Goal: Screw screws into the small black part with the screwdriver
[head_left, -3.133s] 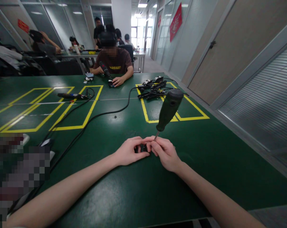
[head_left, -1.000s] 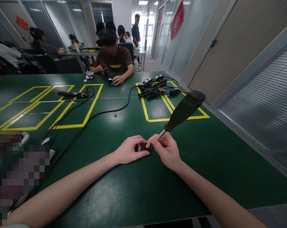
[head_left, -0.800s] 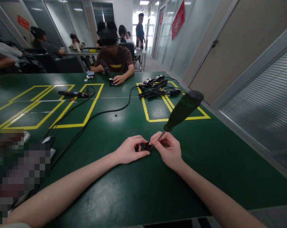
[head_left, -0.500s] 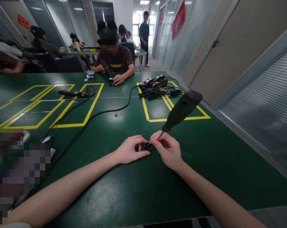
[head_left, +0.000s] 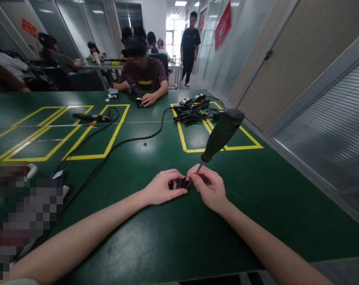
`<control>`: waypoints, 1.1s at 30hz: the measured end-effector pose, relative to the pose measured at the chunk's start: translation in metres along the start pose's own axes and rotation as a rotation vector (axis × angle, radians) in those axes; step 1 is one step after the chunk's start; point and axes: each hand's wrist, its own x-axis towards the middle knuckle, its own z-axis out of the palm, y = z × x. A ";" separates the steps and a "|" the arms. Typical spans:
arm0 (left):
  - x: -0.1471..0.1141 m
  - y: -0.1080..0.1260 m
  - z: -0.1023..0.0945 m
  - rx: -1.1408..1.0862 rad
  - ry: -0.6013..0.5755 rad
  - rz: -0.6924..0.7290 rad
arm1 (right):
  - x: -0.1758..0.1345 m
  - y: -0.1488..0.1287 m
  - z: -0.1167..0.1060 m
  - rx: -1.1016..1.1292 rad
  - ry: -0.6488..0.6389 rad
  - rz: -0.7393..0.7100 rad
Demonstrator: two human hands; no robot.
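Note:
On the green table, my left hand (head_left: 164, 187) pinches a small black part (head_left: 184, 183) between thumb and fingers. Its exact kind is too small to tell. My right hand (head_left: 209, 185) is closed around the thin metal shaft of a screwdriver (head_left: 222, 136), close to the tip. The tool's thick dark handle leans up and to the right above the hand. Its tip meets the black part or lies right beside it; the fingers partly hide that spot.
A bundle of black cables and devices (head_left: 194, 109) lies inside yellow tape at the back right. A black tool (head_left: 92, 117) with a cord rests left of centre. Across the table (head_left: 155, 245) a co-worker (head_left: 144, 75) handles a power tool. Another person (head_left: 190, 47) stands in the aisle.
The screwdriver's handle has tilted slightly left and toward upright, with my right hand shifting a little. My left hand keeps its place. The person in the aisle has come closer.

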 end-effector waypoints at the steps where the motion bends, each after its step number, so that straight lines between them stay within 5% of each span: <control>1: 0.000 0.000 0.000 0.003 0.001 0.000 | 0.000 0.000 0.000 -0.001 0.000 0.001; 33: 0.000 0.002 -0.001 0.025 -0.004 -0.016 | -0.003 -0.002 0.000 0.102 -0.065 0.006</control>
